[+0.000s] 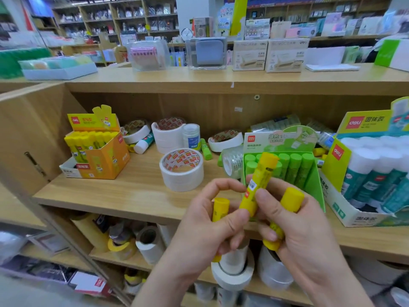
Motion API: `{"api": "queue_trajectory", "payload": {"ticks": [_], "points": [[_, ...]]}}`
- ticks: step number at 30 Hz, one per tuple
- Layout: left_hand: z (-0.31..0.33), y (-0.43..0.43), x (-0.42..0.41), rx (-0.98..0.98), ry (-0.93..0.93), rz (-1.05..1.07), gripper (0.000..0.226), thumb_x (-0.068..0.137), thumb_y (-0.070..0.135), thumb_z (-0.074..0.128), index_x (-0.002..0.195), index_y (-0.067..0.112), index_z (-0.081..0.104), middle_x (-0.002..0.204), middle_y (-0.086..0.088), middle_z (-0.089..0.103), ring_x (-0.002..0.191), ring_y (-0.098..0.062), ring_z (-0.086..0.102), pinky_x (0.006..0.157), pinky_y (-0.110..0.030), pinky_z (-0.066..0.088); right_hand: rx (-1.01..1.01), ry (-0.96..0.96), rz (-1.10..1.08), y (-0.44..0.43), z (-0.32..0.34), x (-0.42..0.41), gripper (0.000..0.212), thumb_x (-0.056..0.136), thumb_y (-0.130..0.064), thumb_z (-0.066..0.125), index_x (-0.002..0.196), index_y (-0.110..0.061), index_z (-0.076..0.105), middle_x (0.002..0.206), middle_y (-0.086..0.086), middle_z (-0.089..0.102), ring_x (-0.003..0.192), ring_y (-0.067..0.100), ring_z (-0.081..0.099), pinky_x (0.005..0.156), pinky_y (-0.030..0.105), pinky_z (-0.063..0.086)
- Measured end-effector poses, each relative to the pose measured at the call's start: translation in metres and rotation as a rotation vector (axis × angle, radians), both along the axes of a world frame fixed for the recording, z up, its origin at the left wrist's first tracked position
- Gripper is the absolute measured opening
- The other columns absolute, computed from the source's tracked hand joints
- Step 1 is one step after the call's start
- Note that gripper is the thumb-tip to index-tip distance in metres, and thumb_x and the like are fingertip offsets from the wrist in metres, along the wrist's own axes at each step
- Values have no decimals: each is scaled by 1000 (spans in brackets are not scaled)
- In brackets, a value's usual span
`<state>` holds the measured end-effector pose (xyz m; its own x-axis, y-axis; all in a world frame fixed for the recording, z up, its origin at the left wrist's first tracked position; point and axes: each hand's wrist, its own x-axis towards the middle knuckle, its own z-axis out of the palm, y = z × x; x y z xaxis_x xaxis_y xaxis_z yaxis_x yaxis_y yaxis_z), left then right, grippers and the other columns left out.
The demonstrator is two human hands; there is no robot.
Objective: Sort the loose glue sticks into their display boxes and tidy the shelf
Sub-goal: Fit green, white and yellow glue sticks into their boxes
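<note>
Head view — left hand (210, 229), right hand (307, 235): each grip closed round yellow glue sticks (265, 165).

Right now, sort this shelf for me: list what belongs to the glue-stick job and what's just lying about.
Job: yellow glue sticks held in left hand and right hand; yellow display box; green display box; loose green glue stick; loose white-capped glue stick.
Lying about: white tape rolls; clear tape roll.

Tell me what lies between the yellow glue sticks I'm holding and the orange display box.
A stack of white tape rolls stands on the shelf roughly between the yellow glue sticks and the orange display box. The box's top is open, so carrying them over the tape should probably clear it.
</note>
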<state>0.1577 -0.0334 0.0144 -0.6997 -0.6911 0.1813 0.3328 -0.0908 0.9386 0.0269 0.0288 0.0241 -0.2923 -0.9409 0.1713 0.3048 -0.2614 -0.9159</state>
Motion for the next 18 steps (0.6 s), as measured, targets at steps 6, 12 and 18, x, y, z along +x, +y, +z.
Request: {"api": "queue_trajectory", "payload": {"ticks": [6,12,18], "points": [[4,-3,5,-217,-148,293,23,73,21,77,88,25,59,56,-1,63,43,-9,52,44,-18,43,19,275,-104,-8,9,11,17,76,-32,65,90,-27,72,71,-4,70,44,2,54,43,8,37],[14,-30,39,-389,-126,488,31,84,43,66,111,29,66,60,13,58,50,2,51,50,-7,38,26,573,-31,-24,9,26,21,77,-47,68,93,-34,71,60,-5,58,48,6,45,47,16,35],[16,-57,93,-308,-136,538,19,81,39,67,92,25,72,65,0,68,47,-3,47,45,-11,35,19,197,-68,-65,15,72,22,67,-27,81,84,-15,73,53,4,52,44,12,42,35,18,29]]}}
